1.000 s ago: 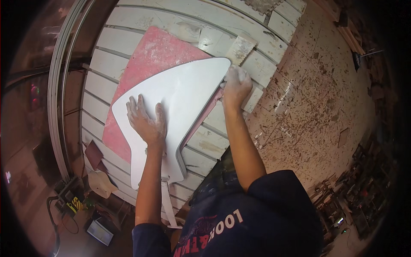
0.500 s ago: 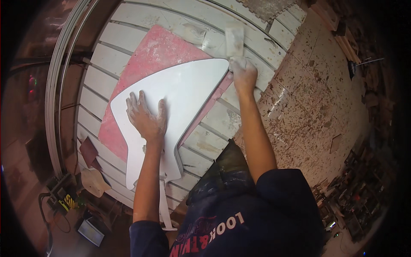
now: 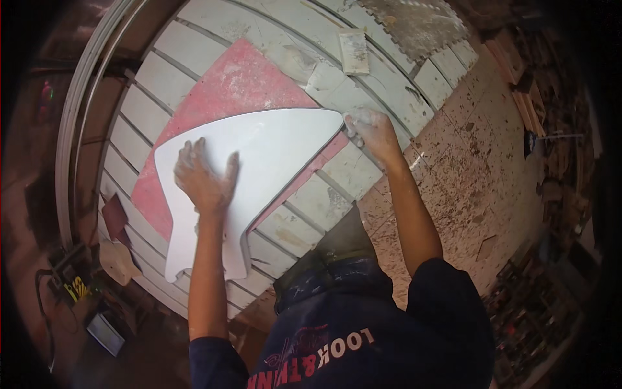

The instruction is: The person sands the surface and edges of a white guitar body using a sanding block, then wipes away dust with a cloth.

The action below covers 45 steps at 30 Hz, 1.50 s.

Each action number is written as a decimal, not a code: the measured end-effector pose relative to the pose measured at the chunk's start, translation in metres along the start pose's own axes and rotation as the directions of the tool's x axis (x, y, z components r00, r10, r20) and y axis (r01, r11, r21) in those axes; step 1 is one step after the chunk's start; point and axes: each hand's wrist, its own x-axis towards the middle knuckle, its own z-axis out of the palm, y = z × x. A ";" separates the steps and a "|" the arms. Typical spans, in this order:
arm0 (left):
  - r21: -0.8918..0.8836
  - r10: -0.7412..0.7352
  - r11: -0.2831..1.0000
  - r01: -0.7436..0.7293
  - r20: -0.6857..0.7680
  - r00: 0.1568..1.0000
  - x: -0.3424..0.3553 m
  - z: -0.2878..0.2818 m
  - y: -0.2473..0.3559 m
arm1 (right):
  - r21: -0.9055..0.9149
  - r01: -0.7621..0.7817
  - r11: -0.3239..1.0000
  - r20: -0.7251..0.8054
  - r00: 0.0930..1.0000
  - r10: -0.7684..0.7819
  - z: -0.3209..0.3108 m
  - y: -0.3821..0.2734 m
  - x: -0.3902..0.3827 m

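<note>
A white board [image 3: 272,142] with a curved outline and pointed corner lies on a pink, dusty sheet [image 3: 236,78]. My left hand [image 3: 204,175] rests on the board's left part with its fingers spread. My dust-covered right hand [image 3: 370,129] is closed at the right-hand tip of the board, its fingers curled against the edge; whatever it may grip there is hidden. Above that tip, a pale rectangular piece [image 3: 354,52] lies by itself on the white slatted table [image 3: 149,97].
A jagged-edged grey mat [image 3: 414,26] lies at the table's far right. A metal rail [image 3: 91,84] runs along the left. A dark red piece [image 3: 115,217] and a beige shape [image 3: 120,259] sit lower left. Wooden pieces [image 3: 512,65] stand beyond the debris-strewn floor [image 3: 466,194].
The view has turned slightly. The board's tip and my right hand sit lower relative to the pale piece, which now lies straighter and farther from them. My left hand stays on the board.
</note>
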 end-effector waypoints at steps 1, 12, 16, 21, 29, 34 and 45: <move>0.080 -0.084 0.994 0.078 0.073 0.994 0.014 -0.005 0.007 | -0.011 -0.010 1.000 0.014 1.000 0.010 0.000 0.001 0.000; 0.106 0.014 0.994 -0.016 0.023 1.000 0.045 0.013 0.009 | -0.325 0.255 0.911 0.052 0.966 -0.252 0.002 -0.016 0.028; 0.103 0.002 0.995 -0.004 0.014 1.000 0.045 0.013 0.009 | -0.341 0.430 0.836 0.214 0.902 -0.376 -0.010 -0.015 0.034; 0.085 -0.018 0.996 0.016 0.016 1.000 0.046 0.014 0.011 | -0.398 0.297 0.868 0.173 0.953 -0.247 -0.002 -0.026 0.036; 0.077 -0.048 0.996 0.048 0.004 0.999 0.046 0.012 0.010 | -0.438 0.429 0.790 0.296 0.898 -0.324 -0.001 -0.035 0.050; 0.044 -0.051 0.998 0.051 0.010 0.999 0.048 0.009 0.013 | -0.411 0.335 0.848 0.294 0.929 -0.224 -0.007 -0.034 0.044; 0.048 -0.080 0.996 0.079 0.026 0.996 0.050 0.007 0.012 | -0.461 0.463 0.757 0.426 0.864 -0.269 0.013 -0.051 0.062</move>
